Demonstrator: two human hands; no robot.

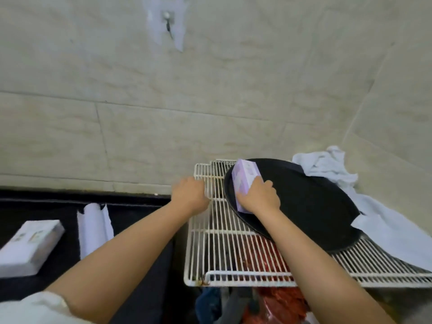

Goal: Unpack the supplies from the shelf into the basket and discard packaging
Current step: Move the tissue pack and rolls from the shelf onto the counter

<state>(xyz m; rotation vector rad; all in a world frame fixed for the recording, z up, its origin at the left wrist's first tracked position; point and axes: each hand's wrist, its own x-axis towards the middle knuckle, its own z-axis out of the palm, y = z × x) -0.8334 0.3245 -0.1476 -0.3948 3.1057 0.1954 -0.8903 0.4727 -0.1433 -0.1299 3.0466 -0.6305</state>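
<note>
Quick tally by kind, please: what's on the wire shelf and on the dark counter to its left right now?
Boxes: 2, a purple box held by the right hand on the shelf, and a white box on the counter
Black round trays: 1
White cloths: 1
White paper rolls: 1
Total: 5

Box (245, 181): pale lilac, faint white print, too blurred to read. Tray (304, 202): plain matte black. Wire shelf (224, 253): white bars in a close parallel grid; red, blue and grey shapes show through below. Cloth (327, 167): white, crumpled. Flat packet (28, 244): white, small pale marks. Paper roll (93, 228): white. Tabletop (60, 206): black. Wall: beige tiles, mottled, thin dark joints, one pale patch high up.
</note>
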